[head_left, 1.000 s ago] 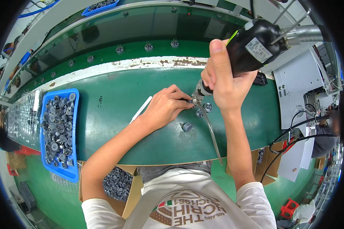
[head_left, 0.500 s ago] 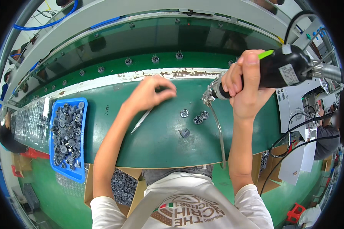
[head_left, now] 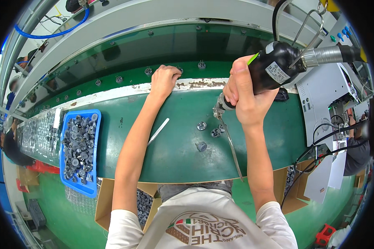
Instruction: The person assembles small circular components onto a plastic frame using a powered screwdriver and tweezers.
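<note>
My right hand [head_left: 244,96] grips a black electric screwdriver [head_left: 274,68] that hangs from a cable, its tip pointing down over the green bench [head_left: 170,141]. My left hand [head_left: 165,79] reaches to the far side, fingers curled on a small round metal part [head_left: 179,69] at the edge of the conveyor belt [head_left: 124,66]. Three small grey round parts [head_left: 207,132] lie on the bench just below the screwdriver tip. A thin white strip [head_left: 158,131] lies beside my left forearm.
A blue tray [head_left: 79,149] full of grey metal parts stands at the bench's left end. More round parts ride the conveyor at the back. A white machine [head_left: 320,99] with cables stands at right. Cardboard boxes [head_left: 108,199] of parts sit below the front edge.
My left hand has left the parts under the screwdriver and stretched out to the conveyor at the back. The screwdriver has lifted off the parts.
</note>
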`<state>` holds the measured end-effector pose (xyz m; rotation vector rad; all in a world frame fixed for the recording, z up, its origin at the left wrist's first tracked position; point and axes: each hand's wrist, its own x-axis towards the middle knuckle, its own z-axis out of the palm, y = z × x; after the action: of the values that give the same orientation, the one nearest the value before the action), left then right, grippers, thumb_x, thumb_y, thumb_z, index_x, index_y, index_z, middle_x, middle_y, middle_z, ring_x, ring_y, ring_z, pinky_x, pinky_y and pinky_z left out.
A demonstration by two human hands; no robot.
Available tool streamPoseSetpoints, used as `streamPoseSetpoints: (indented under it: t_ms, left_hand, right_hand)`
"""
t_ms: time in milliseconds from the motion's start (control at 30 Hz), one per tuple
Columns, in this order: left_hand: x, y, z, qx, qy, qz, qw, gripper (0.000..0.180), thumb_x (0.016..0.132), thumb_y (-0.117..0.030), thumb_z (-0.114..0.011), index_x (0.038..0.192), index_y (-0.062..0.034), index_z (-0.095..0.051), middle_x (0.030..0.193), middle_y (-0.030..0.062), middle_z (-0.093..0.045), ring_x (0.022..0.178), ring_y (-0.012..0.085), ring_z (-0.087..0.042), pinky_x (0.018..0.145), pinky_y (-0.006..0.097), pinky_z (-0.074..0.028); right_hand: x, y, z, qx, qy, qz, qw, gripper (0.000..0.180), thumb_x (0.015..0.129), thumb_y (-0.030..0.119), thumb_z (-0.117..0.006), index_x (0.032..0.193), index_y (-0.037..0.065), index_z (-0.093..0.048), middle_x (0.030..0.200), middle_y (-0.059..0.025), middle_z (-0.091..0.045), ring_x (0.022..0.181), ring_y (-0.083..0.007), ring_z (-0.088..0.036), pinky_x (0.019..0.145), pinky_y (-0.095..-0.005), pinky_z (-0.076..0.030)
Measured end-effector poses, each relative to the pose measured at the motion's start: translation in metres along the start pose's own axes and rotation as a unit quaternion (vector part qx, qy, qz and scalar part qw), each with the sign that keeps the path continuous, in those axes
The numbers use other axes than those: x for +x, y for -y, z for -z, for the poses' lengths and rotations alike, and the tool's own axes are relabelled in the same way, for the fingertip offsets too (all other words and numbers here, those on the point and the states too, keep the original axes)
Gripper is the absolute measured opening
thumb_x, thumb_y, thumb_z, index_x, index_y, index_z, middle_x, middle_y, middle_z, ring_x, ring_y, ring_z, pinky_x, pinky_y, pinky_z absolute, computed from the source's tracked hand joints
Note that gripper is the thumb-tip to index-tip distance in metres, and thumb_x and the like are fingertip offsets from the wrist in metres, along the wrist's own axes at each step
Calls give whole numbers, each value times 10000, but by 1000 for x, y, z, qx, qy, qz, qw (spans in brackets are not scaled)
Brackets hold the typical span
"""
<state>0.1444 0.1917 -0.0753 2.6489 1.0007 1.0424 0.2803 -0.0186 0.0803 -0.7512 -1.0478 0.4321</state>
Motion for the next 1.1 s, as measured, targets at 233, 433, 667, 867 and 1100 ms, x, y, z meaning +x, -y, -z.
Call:
streamPoseSetpoints:
  t_ms: [233,433,667,867,1100]
  left_hand:
    - [0,-14,15,4,-19,-35,999,93,805,-131,-767,884,-80,-766,946,72,-754,948,287,-666,809,414,-552]
    - [15,-32,3,-128,104,65,984,357,826,-155,-758,1174,-103,-699,1117,96,-728,942,296,-693,835,417,-558]
    - [37,-37,-24,-209,171,63,961,459,810,-132,-759,1259,-69,-690,1072,109,-751,793,225,-661,784,376,-544]
    - [13,-57,2,-209,56,28,976,383,820,-155,-781,1182,-99,-670,1013,63,-750,909,270,-651,824,401,-532]
    - [-68,-89,32,-206,91,-80,971,115,754,-177,-825,843,-114,-788,930,1,-740,867,227,-642,753,365,-552]
  right_hand:
    - [-2,1,0,-32,15,19,999,199,1004,162,-643,903,14,-557,526,9,-432,396,-67,-374,386,-254,-333]
    - [-2,2,4,-30,12,10,999,165,1018,148,-611,931,20,-553,538,7,-425,403,-65,-359,396,-254,-340]
    - [1,1,8,-47,11,18,999,161,1022,146,-602,937,18,-554,541,8,-420,409,-64,-358,400,-253,-338]
    - [3,1,15,13,-50,-14,999,176,940,90,-733,826,-19,-653,577,19,-548,428,-46,-461,400,-226,-343]
    - [-3,-2,3,-48,17,13,999,211,1029,173,-597,906,9,-549,513,1,-408,388,-72,-347,387,-260,-317]
